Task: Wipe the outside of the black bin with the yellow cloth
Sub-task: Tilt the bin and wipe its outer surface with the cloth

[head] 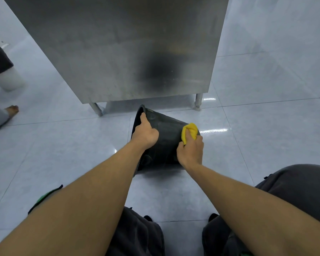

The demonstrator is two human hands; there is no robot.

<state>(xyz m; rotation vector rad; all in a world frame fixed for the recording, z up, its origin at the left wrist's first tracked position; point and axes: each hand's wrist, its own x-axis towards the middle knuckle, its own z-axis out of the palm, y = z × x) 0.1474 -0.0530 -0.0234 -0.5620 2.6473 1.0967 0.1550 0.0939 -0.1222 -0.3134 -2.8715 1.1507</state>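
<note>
Here the black bin (164,137) lies tipped on its side on the tiled floor (63,154), the left hand (145,133) clamped over its rim to steady it while the right hand (190,150), closed around the bunched yellow cloth (189,131), presses it against the outer wall near the base.

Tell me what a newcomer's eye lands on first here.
First the yellow cloth, bunched in the right hand against the base end of the black bin, which lies tipped on the pale floor tiles. The left hand grips its rim. Behind looms a steel cabinet.
</note>
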